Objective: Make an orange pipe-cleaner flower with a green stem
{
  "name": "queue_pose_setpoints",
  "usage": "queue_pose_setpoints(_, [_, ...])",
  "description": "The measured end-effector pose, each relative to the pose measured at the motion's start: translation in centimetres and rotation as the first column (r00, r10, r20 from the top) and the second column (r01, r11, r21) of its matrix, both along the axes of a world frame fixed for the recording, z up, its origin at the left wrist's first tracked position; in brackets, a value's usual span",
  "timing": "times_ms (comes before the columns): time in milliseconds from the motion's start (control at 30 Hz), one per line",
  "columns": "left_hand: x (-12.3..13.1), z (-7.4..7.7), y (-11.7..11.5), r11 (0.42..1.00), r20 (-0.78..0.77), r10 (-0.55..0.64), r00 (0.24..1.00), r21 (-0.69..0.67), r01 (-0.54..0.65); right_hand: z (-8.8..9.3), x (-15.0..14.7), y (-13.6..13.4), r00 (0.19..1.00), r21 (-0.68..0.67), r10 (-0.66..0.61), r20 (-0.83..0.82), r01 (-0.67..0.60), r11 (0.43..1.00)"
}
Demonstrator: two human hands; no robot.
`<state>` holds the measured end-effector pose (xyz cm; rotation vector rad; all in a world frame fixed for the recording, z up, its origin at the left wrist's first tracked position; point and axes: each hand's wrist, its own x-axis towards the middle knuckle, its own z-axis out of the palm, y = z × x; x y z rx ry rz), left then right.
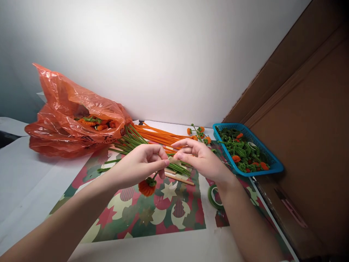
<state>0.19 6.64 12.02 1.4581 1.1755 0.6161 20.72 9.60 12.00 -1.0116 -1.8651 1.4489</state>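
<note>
My left hand (148, 158) is closed, thumb against fingers, around the thin green stem of an orange fuzzy flower (147, 186), which hangs head down below the fingers. Close to its right is my right hand (193, 156), with thumb and fingertips brought together and the index finger a little raised. A small pale strip shows between the two hands, but whether the right fingers grip it is unclear. Behind and below the hands lie green fuzzy stems (136, 135) and orange fuzzy stems (158, 134). A roll of green tape (212, 197) rests beside my right forearm.
An orange plastic bag (68, 94) with orange flowers inside stands at left. A blue basket (275, 168) of green leaves and orange pieces is at right. Finished-looking flowers (200, 131) lie near the wall. Wooden sticks (181, 179) lie on the patterned sheet (131, 218). A pink cutter (293, 213) lies far right.
</note>
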Motion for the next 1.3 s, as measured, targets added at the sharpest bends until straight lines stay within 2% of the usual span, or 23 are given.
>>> queue_pose_setpoints(100, [-0.1, 0.0, 0.0, 1.000, 0.049, 0.012, 0.999, -0.021, -0.011, -0.1, 0.1, 0.3, 0.999, -0.017, -0.037, -0.017, 0.037, 0.999])
queue_pose_setpoints(233, [0.1, 0.2, 0.0, 1.000, 0.037, 0.017, 0.999, -0.002, -0.017, 0.2, -0.2, 0.1, 0.997, 0.108, -0.071, 0.013, 0.069, 0.992])
queue_pose_setpoints(433, [0.5, 0.4, -0.2, 0.999, 0.038, 0.011, 0.999, 0.035, -0.012, 0.4, -0.7, -0.7, 0.974, 0.288, 0.092, 0.208, -0.151, 0.946])
queue_pose_setpoints(733, [0.3, 0.6, -0.4, 0.996, -0.025, -0.013, 1.000, 0.087, 0.015, 0.2, -0.6, -0.5, 0.960, 0.352, 0.115, 0.254, -0.203, 0.914])
queue_pose_setpoints(967, [0.5, 0.4, -0.9, 0.977, -0.216, 0.016, 0.976, 0.212, 0.031, 0.1, -0.6, -0.4, 0.963, 0.386, 0.082, 0.255, -0.180, 0.905])
queue_pose_setpoints(1133, [0.9, 0.5, -1.0, 0.923, -0.308, 0.059, 0.949, 0.380, 0.066, 0.2, -0.6, -0.5, 0.962, 0.392, 0.074, 0.264, -0.177, 0.903])
queue_pose_setpoints(1300, [1.0, 0.3, -0.9, 0.880, -0.345, 0.079, 0.935, 0.464, 0.096, 0.3, -0.5, -0.4, 0.960, 0.387, 0.053, 0.276, -0.161, 0.908])
